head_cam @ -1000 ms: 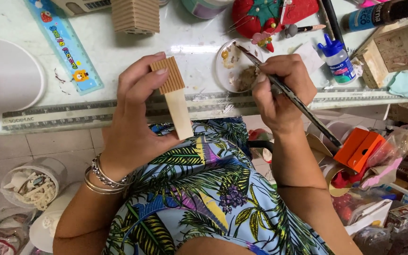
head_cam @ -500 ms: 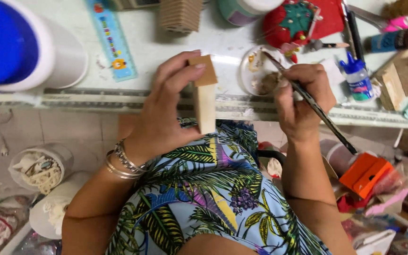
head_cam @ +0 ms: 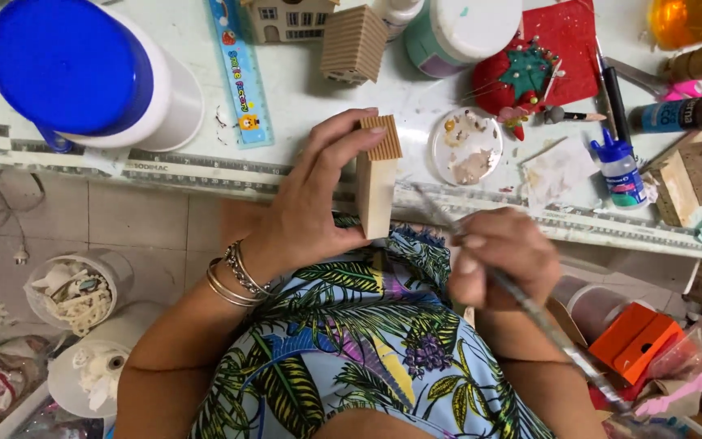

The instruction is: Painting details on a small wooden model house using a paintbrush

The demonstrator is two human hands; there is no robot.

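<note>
Fingers of the left hand (head_cam: 314, 203) are wrapping around a small wooden house (head_cam: 377, 183) at the centre of the frame, thumb pressing on its pale lower wall and fingertips curling over the ribbed brown roof. The house is being held upright just in front of the table edge (head_cam: 205, 172), above the person's leaf-patterned lap. Bangles (head_cam: 233, 276) are circling the left wrist.

To the right and slightly lower, the right hand (head_cam: 493, 256) is closing around a thin paintbrush (head_cam: 530, 309), gripping it like a pen. The handle is running down toward the lower right of the frame, while the bristle end is pointing up and left toward the house; the hand and brush are blurring, so I cannot tell whether the tip is touching the wood.

Just above the right hand, a round clear palette dish (head_cam: 466, 146) with paint smears is sitting on the white table. A blue-lidded tub (head_cam: 75, 69) is filling the upper left, with a blue ruler (head_cam: 241, 77) beside it. A second ribbed wooden house (head_cam: 354, 42) is standing at the top centre, and a red pincushion (head_cam: 522, 77) is lying at the upper right, near a small blue-capped glue bottle (head_cam: 619, 175).
</note>
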